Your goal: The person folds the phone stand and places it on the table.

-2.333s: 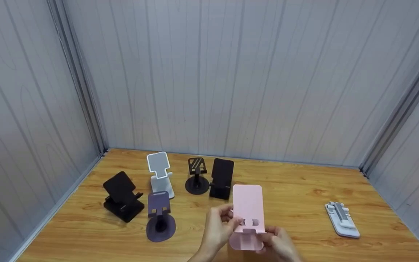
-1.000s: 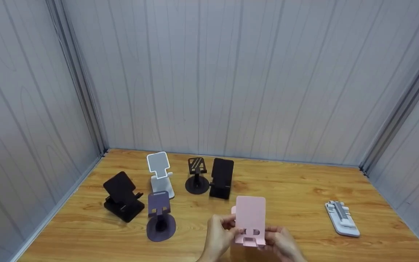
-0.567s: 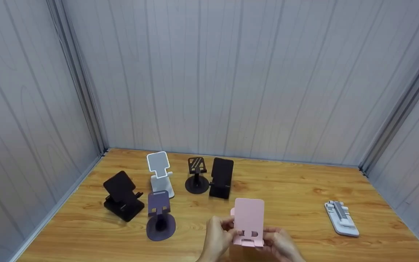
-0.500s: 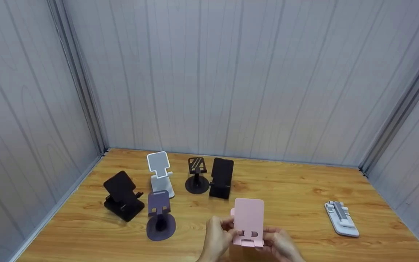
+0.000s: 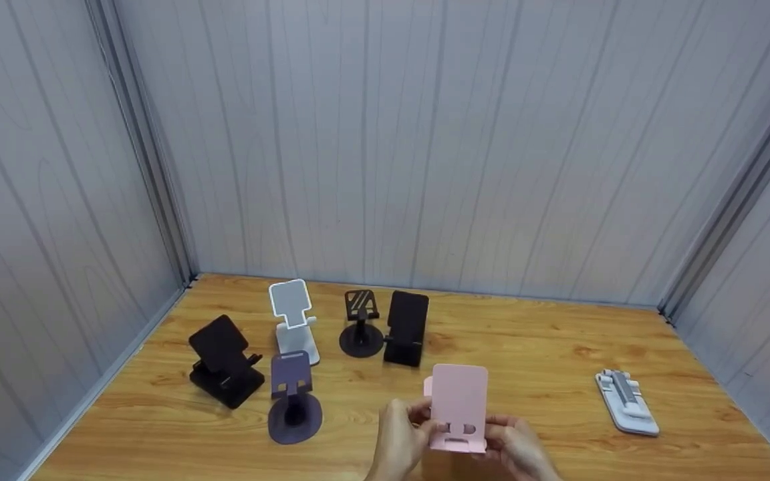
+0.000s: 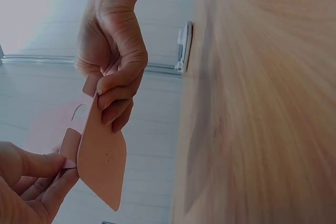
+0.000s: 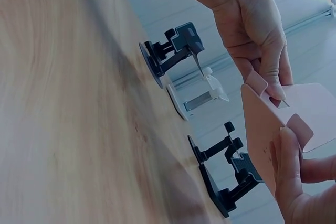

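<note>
A pink phone stand [image 5: 458,401] is held up in front of me, its slotted back plate toward the head camera. My left hand [image 5: 400,437] pinches its left lower side, the thumb over a cut-out. The right hand [image 5: 519,446] grips the lower right corner. In the left wrist view, the stand's plates [image 6: 105,156] hang above the table between both hands, set at an angle to each other. The right wrist view shows the left hand [image 7: 257,30] at one end and the right hand [image 7: 296,182] at the hinged lip. The base is mostly hidden behind the back plate in the head view.
Several unfolded phone stands are to the left: a black one [image 5: 224,357], a white one [image 5: 297,342], a purple one [image 5: 293,414], a round-based black one [image 5: 361,339] and another black one [image 5: 406,327]. A folded white stand [image 5: 627,404] lies right. Panel walls enclose the wooden table [image 5: 545,347].
Since the oldest frame, the pink stand has come down slightly, and its base, seen below the lip then, has swung behind the back plate. Both hands are nearly still over the last half second.
</note>
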Available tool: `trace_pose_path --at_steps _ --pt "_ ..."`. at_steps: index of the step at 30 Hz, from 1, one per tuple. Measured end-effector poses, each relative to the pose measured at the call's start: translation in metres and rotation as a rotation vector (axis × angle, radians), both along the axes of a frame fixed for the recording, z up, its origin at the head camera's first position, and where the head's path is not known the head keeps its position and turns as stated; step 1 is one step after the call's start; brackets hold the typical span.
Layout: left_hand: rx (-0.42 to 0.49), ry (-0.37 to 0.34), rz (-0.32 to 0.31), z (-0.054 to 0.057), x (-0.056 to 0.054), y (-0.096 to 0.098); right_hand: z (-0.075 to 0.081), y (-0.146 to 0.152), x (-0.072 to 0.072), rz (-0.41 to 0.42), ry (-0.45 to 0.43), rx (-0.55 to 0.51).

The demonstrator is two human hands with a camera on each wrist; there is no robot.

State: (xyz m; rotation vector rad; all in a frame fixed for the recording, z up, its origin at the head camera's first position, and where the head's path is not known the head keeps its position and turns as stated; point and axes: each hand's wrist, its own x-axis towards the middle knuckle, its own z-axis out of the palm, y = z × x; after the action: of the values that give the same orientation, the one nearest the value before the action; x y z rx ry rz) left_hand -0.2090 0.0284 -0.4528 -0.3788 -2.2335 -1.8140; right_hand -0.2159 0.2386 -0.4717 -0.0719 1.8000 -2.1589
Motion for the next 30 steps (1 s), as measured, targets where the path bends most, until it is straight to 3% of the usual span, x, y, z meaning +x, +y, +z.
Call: trace_pose_path --at_steps 12,20,30 --pt "-0.075 -0.007 -0.124 0.019 0.000 -0.012 0.006 0.000 0.002 0.050 0.047 -0.017" --pt "-0.001 0.044 -0.038 0.029 -0.004 -0.010 0.005 -0.003 0.003 0.089 0.071 -0.011" --pt "0.031 0.065 0.010 0.033 -0.008 -0.007 0.005 -0.006 0.004 0.078 0.082 0.022"
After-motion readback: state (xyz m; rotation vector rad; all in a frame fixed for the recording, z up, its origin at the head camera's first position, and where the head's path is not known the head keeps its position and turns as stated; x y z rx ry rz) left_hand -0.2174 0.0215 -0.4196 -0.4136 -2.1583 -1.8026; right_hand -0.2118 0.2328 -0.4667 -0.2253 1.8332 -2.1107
